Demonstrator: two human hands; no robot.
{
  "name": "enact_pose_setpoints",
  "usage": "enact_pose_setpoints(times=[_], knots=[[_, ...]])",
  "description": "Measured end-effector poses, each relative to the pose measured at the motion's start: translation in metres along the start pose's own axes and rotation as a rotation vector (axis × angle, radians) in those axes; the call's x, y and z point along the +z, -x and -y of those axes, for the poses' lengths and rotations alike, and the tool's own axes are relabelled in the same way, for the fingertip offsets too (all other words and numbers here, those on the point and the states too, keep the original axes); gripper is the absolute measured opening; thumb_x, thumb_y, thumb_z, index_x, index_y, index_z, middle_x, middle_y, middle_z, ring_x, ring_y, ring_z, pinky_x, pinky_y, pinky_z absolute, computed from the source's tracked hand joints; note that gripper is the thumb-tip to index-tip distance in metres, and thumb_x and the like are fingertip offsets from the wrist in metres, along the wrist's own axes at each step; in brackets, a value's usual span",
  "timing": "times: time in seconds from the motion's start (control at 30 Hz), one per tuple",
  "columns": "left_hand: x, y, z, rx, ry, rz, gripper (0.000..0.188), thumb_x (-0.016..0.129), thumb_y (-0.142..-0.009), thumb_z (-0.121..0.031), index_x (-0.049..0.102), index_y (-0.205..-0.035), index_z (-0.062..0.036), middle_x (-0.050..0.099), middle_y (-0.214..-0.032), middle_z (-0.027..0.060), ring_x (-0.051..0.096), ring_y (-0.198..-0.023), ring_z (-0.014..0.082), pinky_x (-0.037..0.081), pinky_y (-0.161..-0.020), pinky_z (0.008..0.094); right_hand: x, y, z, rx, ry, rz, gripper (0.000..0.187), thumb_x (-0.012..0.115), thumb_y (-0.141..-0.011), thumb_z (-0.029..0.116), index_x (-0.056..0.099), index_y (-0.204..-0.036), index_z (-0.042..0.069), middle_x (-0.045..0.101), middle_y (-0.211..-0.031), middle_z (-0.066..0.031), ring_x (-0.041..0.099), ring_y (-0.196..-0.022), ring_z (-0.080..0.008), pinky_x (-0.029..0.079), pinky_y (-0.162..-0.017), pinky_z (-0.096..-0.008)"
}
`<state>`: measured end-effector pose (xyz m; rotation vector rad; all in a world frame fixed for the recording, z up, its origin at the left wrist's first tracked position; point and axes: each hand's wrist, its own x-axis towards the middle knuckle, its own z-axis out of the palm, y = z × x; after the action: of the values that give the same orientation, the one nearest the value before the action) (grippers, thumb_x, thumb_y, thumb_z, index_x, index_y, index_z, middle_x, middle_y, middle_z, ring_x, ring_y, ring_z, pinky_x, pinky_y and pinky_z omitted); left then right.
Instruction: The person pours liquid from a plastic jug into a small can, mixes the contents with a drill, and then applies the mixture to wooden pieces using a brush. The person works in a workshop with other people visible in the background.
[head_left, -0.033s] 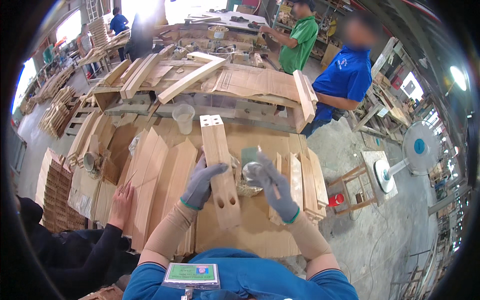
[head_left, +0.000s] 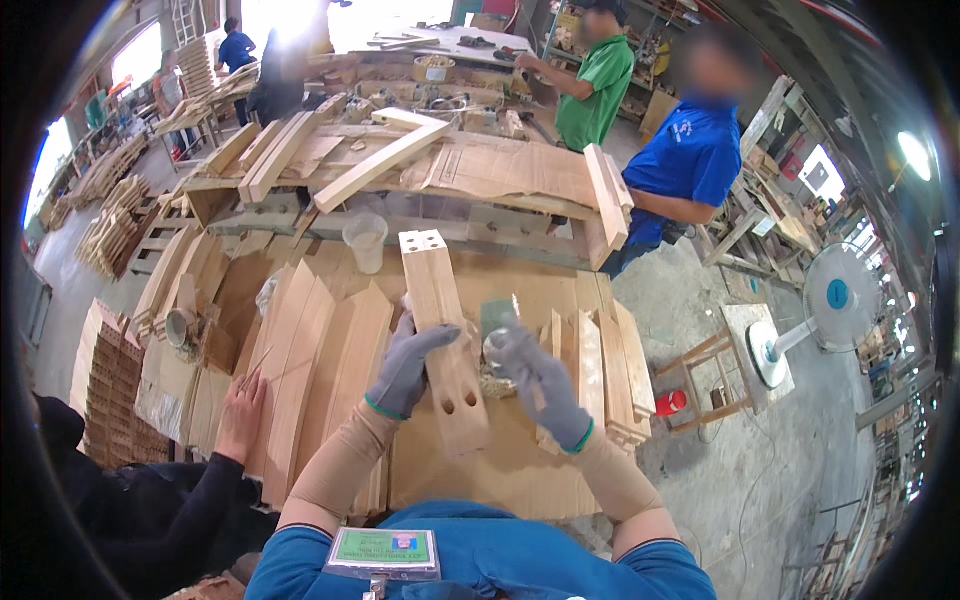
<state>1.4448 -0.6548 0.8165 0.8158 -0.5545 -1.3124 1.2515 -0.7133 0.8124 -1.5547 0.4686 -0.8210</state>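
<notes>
My left hand, in a grey glove, is closed around a pale wooden post. The post stands tilted over the cardboard, its far end showing small drilled holes and its near end two larger oval holes. To its right, my gloved right hand is closed on a thin stick with a whitish tip. The fingers there are somewhat blurred. Beside that hand sits a small shiny container, partly hidden by it, with a greenish piece behind.
Cardboard covers the bench. Wooden boards lie left, more pieces right. A translucent cup stands beyond the post. A co-worker's hand with a thin stick rests on the left boards. A fan stands right.
The post's near end has shifted slightly right and toward me. My right hand has moved a little left, turning the stick slightly.
</notes>
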Motion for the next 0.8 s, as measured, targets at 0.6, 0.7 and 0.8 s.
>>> enact_pose_setpoints(times=[0.6,0.7,0.8], knots=[[-0.035,-0.097,0.024,-0.064,0.429,0.089,0.034,0.044,-0.096,-0.030,0.045,-0.124,-0.0095,0.051,-0.115,0.0065,0.053,-0.108,0.0242,0.047,-0.091,0.0395,-0.157,-0.223,-0.006,0.019,0.788,-0.132,0.064,0.072,-0.073,0.024,0.047,-0.127,0.000,0.061,-0.109,-0.0197,0.060,-0.098,-0.0272,0.046,-0.083,-0.0359],[-0.050,-0.082,0.016,-0.114,0.324,-0.036,0.037,0.046,-0.095,-0.027,0.041,-0.127,-0.0094,0.050,-0.120,0.0082,0.054,-0.107,0.0248,0.047,-0.091,0.0414,-0.193,-0.296,-0.010,0.151,1.035,-0.236,0.053,0.070,-0.073,0.030,0.054,-0.115,0.002,0.062,-0.105,-0.0211,0.060,-0.097,-0.0339,0.047,-0.082,-0.0399],[-0.073,-0.076,0.017,-0.107,0.318,-0.061,0.042,0.045,-0.095,-0.025,0.035,-0.132,-0.0084,0.047,-0.126,0.0121,0.055,-0.107,0.0274,0.048,-0.092,0.0444,-0.236,-0.353,-0.028,0.205,1.322,-0.342,0.048,0.068,-0.073,0.033,0.055,-0.109,0.004,0.061,-0.106,-0.0216,0.060,-0.096,-0.0373,0.047,-0.083,-0.0425]])
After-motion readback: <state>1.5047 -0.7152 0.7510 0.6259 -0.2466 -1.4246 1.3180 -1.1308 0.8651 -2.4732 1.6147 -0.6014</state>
